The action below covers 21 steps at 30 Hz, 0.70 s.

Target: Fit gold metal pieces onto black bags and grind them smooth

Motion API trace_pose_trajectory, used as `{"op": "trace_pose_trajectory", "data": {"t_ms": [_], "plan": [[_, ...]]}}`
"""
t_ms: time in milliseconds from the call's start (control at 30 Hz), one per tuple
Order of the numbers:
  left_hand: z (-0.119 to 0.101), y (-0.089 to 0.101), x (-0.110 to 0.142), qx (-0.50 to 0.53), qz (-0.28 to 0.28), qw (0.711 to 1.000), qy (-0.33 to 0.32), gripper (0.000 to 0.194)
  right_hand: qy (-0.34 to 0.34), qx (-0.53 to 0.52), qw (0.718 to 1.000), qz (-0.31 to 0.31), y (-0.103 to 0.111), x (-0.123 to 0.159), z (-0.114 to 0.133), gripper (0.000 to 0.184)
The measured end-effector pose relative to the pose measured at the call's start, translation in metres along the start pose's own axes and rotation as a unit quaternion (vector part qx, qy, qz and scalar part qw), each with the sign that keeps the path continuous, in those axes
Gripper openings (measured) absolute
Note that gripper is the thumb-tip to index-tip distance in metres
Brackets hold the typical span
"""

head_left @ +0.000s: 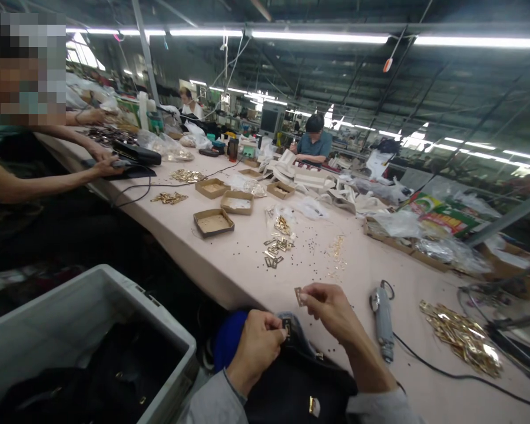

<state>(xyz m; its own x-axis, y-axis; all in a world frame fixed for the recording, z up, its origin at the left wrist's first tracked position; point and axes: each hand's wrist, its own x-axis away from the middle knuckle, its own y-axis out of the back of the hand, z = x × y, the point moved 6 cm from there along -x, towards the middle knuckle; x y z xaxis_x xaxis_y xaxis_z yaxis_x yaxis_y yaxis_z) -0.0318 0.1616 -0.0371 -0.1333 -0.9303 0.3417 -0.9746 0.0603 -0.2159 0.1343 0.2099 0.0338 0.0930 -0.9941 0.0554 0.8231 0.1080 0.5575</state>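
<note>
My left hand (258, 347) is closed on the edge of a dark bag (300, 383), beside a small metal fitting (287, 325) set in it. Between the thumb and fingertips of my right hand (329, 307) is a small flat metal plate (298, 296), held just above and to the right of that fitting. Lower on the bag sits a gold clasp (313, 406). Flat on the table, right of my right hand, lies a grey electric screwdriver (383, 324) with its cable. Frame-shaped metal pieces (274, 253) lie loose beyond my hands.
A pile of gold metal parts (463, 338) covers the table's right side. Cardboard trays (213, 224) stand farther back, with scattered tiny dark pieces nearby. At lower left is a white plastic crate (101, 282) holding dark bags. A co-worker's hands (103, 162) handle a dark item at left.
</note>
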Motion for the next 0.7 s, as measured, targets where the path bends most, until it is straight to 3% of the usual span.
{"op": "trace_pose_trajectory", "data": {"t_ms": [100,200,400,700], "plan": [[-0.001,0.0,0.001,0.016,0.009,1.0,-0.004,0.024,-0.01,-0.109,0.993,0.041,-0.011,0.04,0.006,0.028],[-0.001,-0.002,0.001,0.028,0.014,0.999,-0.01,0.021,-0.025,-0.129,0.991,0.025,-0.024,0.058,0.001,0.024],[-0.003,-0.003,0.003,0.007,0.005,1.0,-0.027,0.012,-0.034,-0.112,0.993,-0.019,-0.033,0.061,-0.007,0.015],[-0.012,-0.01,0.011,-0.032,0.025,0.998,-0.049,0.015,-0.031,-0.057,0.994,-0.084,-0.029,0.072,0.005,0.012]]}}
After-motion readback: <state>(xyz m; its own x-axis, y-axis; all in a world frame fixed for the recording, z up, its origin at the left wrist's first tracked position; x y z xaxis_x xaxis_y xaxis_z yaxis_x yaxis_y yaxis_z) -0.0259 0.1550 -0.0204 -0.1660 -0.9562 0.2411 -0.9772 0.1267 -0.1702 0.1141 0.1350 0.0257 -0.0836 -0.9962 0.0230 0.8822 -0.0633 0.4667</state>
